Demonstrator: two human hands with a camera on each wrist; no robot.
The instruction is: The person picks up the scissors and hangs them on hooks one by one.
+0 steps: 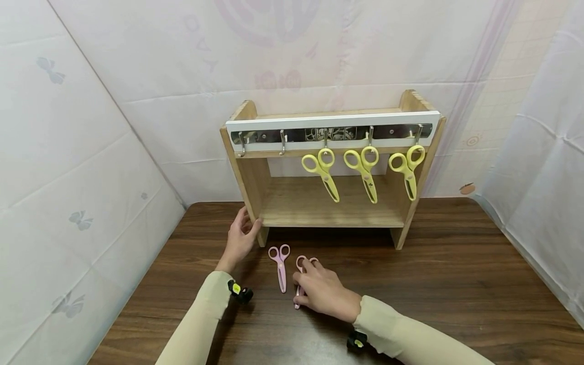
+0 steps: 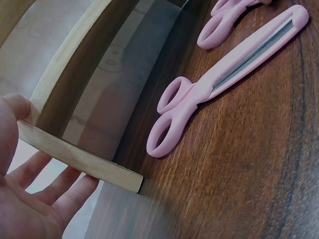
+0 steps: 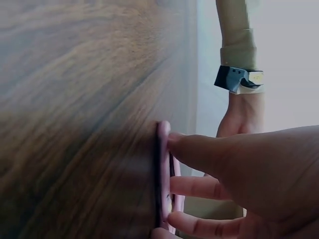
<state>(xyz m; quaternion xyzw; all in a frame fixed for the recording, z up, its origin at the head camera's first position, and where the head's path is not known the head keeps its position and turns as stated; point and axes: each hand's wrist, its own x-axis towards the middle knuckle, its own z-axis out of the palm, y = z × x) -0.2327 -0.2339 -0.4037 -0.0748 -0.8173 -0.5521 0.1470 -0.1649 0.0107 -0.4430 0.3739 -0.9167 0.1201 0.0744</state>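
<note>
My left hand (image 1: 239, 238) grips the lower left side panel of a wooden shelf (image 1: 333, 203), its thumb on the front edge and its fingers behind. Beside that panel, a pair of pink scissors (image 1: 280, 268) lies on the table, handles toward the shelf. My right hand (image 1: 326, 291) holds a second pair of pink scissors (image 3: 164, 169) flat against the tabletop, with the thumb by the tip and the fingers along the body. The hand covers much of this pair in the head view.
Across the shelf's top front runs a white rail (image 1: 333, 120) with several metal hooks. Three yellow scissors (image 1: 325, 175) hang from its middle and right hooks; the two left hooks (image 1: 242, 143) carry nothing. Patterned sheeting (image 1: 191, 116) surrounds the brown wooden table (image 1: 456, 274).
</note>
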